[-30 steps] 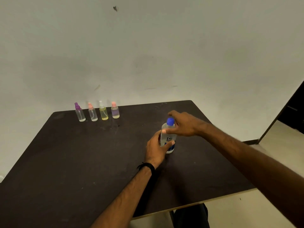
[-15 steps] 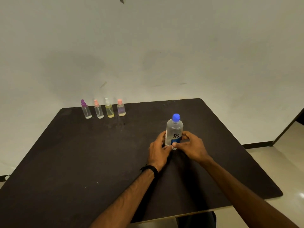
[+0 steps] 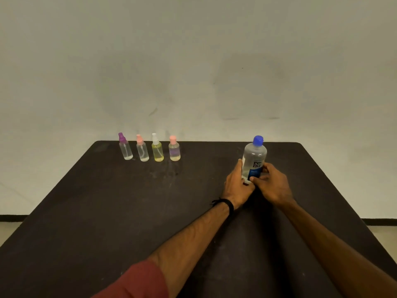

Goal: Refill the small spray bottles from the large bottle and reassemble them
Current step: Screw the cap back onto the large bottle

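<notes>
A dark brown table [image 3: 107, 222] with a scuffed top fills the near scene. Behind it rises a plain off-white wall [image 3: 193, 61], with a black baseboard [image 3: 12, 217] at floor level.

The bench [image 3: 107, 211] was dark brown. The large bottle [image 3: 254, 158] was clear with a blue cap and blue label. Four small bottles had purple [image 3: 122, 137], pink [image 3: 139, 139], white [image 3: 154, 137] and pink [image 3: 173, 140] tops; one held yellow liquid [image 3: 158, 154].

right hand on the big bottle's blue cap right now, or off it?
Apart. The head view shows the right hand gripping the large bottle low at its label, with bare bottle between the fingers and the blue cap.
</notes>
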Available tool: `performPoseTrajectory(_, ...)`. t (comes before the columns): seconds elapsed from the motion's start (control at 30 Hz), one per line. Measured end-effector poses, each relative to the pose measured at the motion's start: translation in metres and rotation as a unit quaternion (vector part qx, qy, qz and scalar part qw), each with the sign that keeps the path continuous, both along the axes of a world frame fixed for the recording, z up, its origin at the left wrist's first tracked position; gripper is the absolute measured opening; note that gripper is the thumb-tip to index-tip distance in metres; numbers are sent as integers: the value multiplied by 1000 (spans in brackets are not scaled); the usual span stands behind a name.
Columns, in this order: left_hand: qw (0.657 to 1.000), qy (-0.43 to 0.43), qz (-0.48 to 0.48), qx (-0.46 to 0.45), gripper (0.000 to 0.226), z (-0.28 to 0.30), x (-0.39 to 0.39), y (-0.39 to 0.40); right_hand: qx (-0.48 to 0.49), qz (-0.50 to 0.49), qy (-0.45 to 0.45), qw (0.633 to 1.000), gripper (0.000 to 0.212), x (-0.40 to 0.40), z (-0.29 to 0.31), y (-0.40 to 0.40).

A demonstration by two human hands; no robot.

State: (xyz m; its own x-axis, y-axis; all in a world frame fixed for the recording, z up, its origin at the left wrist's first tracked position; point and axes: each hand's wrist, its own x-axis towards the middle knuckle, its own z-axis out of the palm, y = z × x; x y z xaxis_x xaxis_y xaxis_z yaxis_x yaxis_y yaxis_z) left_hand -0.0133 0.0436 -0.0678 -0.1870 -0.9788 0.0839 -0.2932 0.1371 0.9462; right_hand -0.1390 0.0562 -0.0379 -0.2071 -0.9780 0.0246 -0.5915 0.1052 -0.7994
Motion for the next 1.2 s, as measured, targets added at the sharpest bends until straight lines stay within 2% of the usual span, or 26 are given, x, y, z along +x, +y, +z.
performPoseTrajectory(0.4, 1000, 13, 1, -1, 67, 2, -8, -81, -22, 5, 44, 999, 57, -5, -6, -84)
performPoseTrajectory(0.8, 1000, 28, -5, 1, 73, -6, -8, -91, -13, 19, 56, 998, 59, -5, -4, -90)
performPoseTrajectory(1.03, 999, -8, -15, 51, 69, -6, -5, -92, 17, 29, 38, 999, 63, -5, -2, -85)
performPoseTrajectory(1.2, 994, -47, -37, 91, 94, -4, 0, -71, 34, 1, -10, 999, 64, 1, -5, -70)
